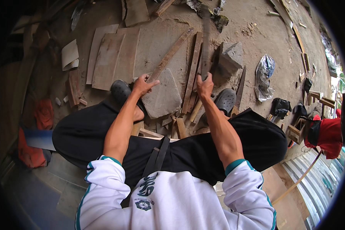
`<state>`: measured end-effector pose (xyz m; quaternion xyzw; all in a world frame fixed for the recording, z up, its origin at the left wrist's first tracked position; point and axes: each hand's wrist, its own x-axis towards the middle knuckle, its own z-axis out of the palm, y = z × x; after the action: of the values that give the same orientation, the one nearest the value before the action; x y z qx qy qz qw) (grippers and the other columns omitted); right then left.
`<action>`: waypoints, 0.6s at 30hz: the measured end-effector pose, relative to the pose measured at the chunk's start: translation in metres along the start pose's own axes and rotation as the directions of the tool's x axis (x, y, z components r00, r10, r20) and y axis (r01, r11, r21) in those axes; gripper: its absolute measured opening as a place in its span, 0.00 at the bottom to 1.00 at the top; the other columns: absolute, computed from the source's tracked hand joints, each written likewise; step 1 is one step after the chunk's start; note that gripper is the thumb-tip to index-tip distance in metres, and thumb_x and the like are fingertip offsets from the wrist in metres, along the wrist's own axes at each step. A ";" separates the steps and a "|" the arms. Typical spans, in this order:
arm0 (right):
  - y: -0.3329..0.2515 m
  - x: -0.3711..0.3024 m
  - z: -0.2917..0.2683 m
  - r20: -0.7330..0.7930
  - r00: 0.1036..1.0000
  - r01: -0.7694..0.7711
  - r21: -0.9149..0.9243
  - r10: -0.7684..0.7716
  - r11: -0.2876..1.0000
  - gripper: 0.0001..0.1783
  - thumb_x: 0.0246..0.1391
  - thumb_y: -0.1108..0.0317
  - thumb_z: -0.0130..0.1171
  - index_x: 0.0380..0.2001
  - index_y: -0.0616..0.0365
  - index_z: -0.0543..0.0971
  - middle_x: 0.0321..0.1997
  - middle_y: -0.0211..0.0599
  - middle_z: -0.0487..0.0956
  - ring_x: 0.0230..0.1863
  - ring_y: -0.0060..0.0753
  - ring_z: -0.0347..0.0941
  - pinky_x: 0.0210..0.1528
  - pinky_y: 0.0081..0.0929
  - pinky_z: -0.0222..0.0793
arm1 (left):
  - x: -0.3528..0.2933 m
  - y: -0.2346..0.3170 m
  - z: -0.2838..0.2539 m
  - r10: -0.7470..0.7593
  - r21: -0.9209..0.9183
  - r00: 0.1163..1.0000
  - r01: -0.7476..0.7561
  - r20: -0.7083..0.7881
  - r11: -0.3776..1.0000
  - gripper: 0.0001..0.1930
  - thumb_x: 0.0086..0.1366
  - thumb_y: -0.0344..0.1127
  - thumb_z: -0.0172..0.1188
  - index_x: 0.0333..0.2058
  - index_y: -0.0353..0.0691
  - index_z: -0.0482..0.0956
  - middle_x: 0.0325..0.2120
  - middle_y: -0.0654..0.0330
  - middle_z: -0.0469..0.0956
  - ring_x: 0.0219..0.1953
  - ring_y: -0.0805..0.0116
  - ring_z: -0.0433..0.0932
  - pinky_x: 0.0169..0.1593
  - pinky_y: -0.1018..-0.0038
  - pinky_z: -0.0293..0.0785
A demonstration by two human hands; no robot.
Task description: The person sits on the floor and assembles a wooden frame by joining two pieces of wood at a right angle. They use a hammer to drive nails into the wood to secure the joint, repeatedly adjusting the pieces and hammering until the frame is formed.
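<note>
My left hand (145,85) is closed around the lower end of a narrow wooden strip (170,53), which slants up and to the right. Below the strip lies a flat grey stone slab (163,96) between my feet. In my right hand (205,86) is the handle of a long, dark, blade-like tool (206,42). It points away from me and is smeared by motion, so its exact kind is unclear. The strip and the tool are apart. Just right of the slab, long reddish-brown boards (191,74) lie on the ground.
A concrete block (230,57) stands right of the tool. Wide wooden boards (115,57) lie at the far left. A crumpled silvery plastic wrapper (265,76) and a black bag (280,108) are on the right. Wood offcuts (181,128) lie near my legs. Corrugated metal sheeting (314,184) is at lower right.
</note>
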<state>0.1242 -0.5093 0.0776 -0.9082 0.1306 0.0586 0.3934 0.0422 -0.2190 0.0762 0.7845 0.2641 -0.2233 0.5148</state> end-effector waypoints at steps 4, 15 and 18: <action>0.020 0.027 -0.001 0.028 0.990 -0.139 -0.048 0.141 0.989 0.34 0.52 0.56 0.62 0.55 0.68 0.67 0.45 0.64 0.78 0.49 0.63 0.75 0.52 0.45 0.70 | -0.009 -0.009 0.007 0.112 0.233 0.985 -0.079 -0.132 0.969 0.31 0.54 0.54 0.68 0.48 0.36 0.75 0.31 0.50 0.81 0.29 0.60 0.82 0.34 0.65 0.77; 0.074 0.019 -0.022 -0.059 0.989 -0.145 -0.260 0.134 0.955 0.30 0.53 0.59 0.60 0.52 0.69 0.66 0.53 0.66 0.72 0.57 0.61 0.68 0.60 0.44 0.62 | -0.004 -0.014 0.048 0.427 0.477 0.868 -0.273 -0.253 0.836 0.27 0.60 0.48 0.61 0.53 0.36 0.73 0.45 0.50 0.70 0.50 0.47 0.70 0.52 0.58 0.69; 0.095 -0.010 -0.028 -0.086 0.926 -0.375 -0.123 0.367 0.919 0.24 0.54 0.60 0.57 0.47 0.67 0.69 0.50 0.64 0.74 0.54 0.62 0.71 0.56 0.46 0.65 | 0.003 -0.018 0.056 0.519 0.487 0.824 -0.365 -0.226 0.793 0.26 0.60 0.47 0.62 0.52 0.35 0.74 0.43 0.51 0.70 0.48 0.49 0.70 0.51 0.58 0.67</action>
<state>0.0882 -0.5903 0.0327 -0.8931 0.3080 0.1132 0.3078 0.0285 -0.2641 0.0412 0.9436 0.1019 -0.0039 0.3151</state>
